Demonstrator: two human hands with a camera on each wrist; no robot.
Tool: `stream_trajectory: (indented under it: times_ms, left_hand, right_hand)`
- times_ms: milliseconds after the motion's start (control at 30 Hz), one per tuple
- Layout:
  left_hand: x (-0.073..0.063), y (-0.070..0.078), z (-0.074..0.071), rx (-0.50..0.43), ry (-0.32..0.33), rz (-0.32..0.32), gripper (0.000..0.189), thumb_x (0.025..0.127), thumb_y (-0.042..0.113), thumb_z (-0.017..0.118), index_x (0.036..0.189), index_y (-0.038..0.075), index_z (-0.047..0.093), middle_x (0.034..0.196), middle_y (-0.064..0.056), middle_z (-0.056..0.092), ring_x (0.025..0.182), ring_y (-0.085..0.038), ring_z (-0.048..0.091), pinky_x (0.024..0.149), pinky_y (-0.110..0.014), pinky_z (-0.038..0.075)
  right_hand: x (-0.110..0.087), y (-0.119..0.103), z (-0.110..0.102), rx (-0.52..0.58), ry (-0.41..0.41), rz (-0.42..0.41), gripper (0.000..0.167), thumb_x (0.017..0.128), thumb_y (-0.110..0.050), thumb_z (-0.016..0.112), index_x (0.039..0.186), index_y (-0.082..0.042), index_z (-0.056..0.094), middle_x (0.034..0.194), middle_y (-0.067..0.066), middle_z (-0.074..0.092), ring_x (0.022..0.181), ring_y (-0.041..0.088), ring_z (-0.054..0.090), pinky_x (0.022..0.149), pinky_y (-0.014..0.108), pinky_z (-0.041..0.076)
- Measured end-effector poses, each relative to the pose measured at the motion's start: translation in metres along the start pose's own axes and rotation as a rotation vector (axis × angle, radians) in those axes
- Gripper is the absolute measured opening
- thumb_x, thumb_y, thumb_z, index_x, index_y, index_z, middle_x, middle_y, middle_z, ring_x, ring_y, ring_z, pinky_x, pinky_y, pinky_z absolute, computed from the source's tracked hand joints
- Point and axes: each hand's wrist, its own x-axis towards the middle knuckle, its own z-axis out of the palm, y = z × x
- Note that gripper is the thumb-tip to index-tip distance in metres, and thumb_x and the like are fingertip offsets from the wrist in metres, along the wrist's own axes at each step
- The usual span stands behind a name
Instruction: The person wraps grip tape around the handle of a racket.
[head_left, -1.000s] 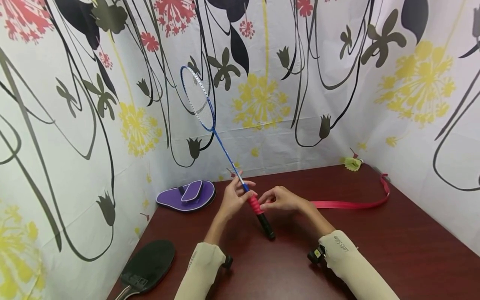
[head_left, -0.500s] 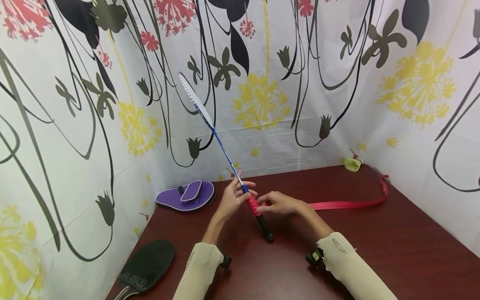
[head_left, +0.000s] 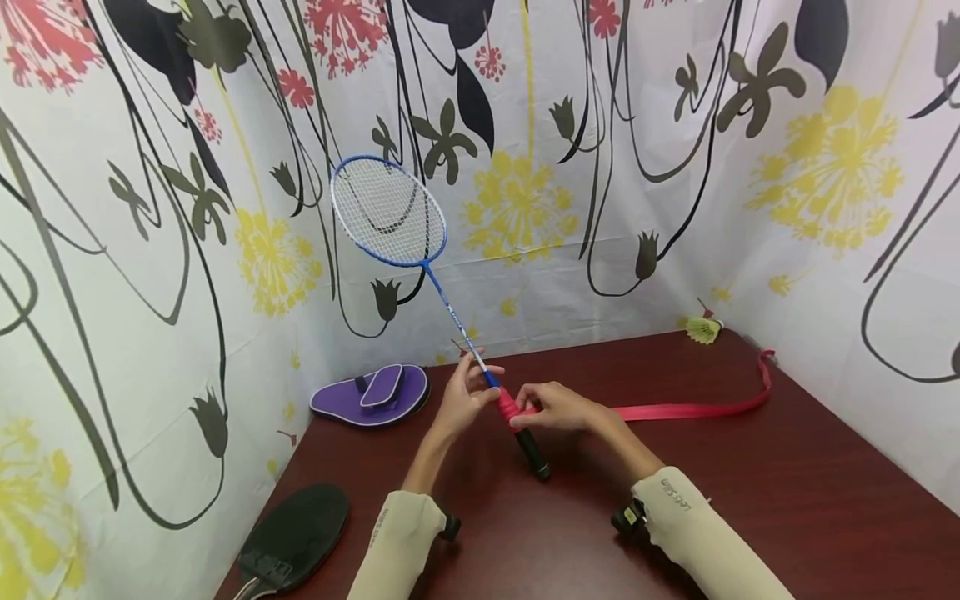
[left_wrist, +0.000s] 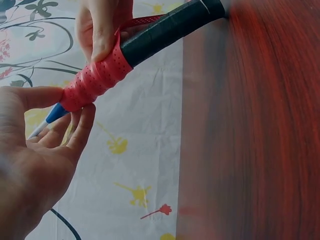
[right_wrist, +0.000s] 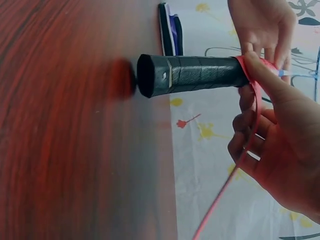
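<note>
blue racket (head_left: 450, 309) aslant, head (head_left: 388, 210) up-left

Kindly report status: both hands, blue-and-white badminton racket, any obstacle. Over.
Left hand holds racket; right hand pinches perforated red tape. Long black handle partly wrapped. No obstruction visible.

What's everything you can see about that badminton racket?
The badminton racket has an oval blue-and-white head with pale strings, a thin blue shaft, white lower down, and a black, leathery-looking handle. Dotted red wrap covers its upper part. It slants up leftward over the brown table, head highest. The left hand holds it by the wrap's top; the right hand pinches the wrap's lower edge.
</note>
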Motion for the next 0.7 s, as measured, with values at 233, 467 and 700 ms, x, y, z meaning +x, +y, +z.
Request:
stream_trajectory:
  times_ms: [233,467,700]
  left_hand:
    - [0.001,-0.002,0.008,0.085,0.038,-0.031,0.086,0.093,0.006,0.079,0.163,0.019,0.030,0.118,-0.024,0.073,0.110,-0.028,0.072,0.094,-0.034,0.058]
    - [0.001,-0.005,0.015,0.170,0.102,0.039,0.093,0.089,0.005,0.082,0.164,0.015,0.026,0.111,-0.019,0.076,0.102,-0.028,0.075,0.094,-0.036,0.058]
    - [0.001,-0.003,0.014,0.155,0.115,0.071,0.095,0.087,-0.003,0.082,0.164,0.011,0.027,0.109,-0.024,0.075,0.101,-0.037,0.074,0.093,-0.044,0.059]
  right_hand:
    - [0.003,-0.001,0.006,-0.053,0.049,0.064,0.041,0.089,-0.053,0.080,0.096,-0.016,0.062,0.074,-0.008,0.055,0.061,0.005,0.047,0.056,0.023,0.040]
    - [0.005,-0.003,0.009,-0.120,0.070,0.045,0.044,0.086,-0.057,0.080,0.089,-0.018,0.059,0.070,-0.011,0.049,0.060,0.003,0.044,0.055,0.022,0.037]
    - [0.001,0.002,-0.006,0.014,-0.040,-0.045,0.026,0.094,-0.036,0.079,0.098,-0.013,0.068,0.079,-0.008,0.065,0.066,0.006,0.057,0.061,0.023,0.047]
